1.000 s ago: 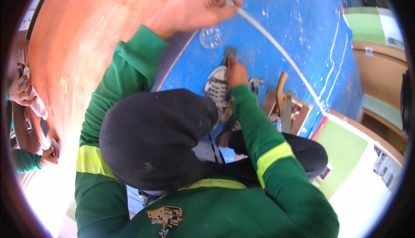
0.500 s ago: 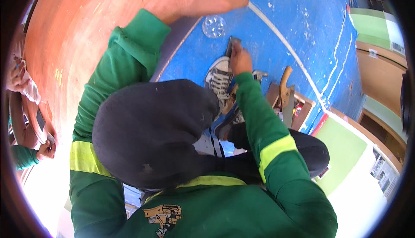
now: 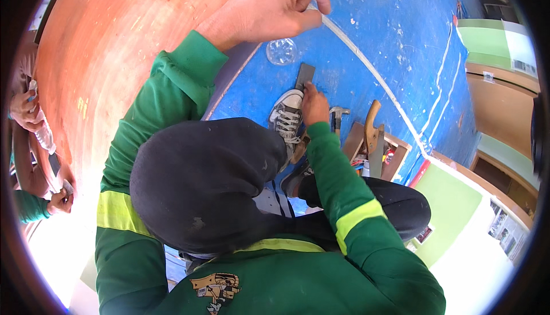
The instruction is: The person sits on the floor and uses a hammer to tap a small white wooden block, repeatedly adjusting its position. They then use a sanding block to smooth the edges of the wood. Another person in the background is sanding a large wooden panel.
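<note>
My right hand (image 3: 315, 104) is closed on the lower end of a dark grey flat bar (image 3: 305, 73), whose exact kind I cannot tell. The bar's far end points away over the blue floor, just beyond the toe of my grey canvas shoe (image 3: 288, 117). Higher up, my left hand (image 3: 281, 8) reaches past the edge of a reddish-brown wooden panel (image 3: 126, 57). Its fingers are curled, with thumb and forefinger close together by a pale strip (image 3: 366, 63); whatever they may hold is hidden. A clear plastic container (image 3: 281, 51) lies below that hand.
Right of my right hand are a hammer (image 3: 338, 117) and a handsaw (image 3: 373, 129) with a wooden handle, at an open wooden toolbox (image 3: 396, 163). Another person's hands (image 3: 60, 201) work at the panel's left edge with a blade-like tool (image 3: 54, 165). Green walls stand at right.
My right hand has drawn back toward me with the flat bar, showing more of it and the hammer. My left hand has shifted slightly left and nearer.
</note>
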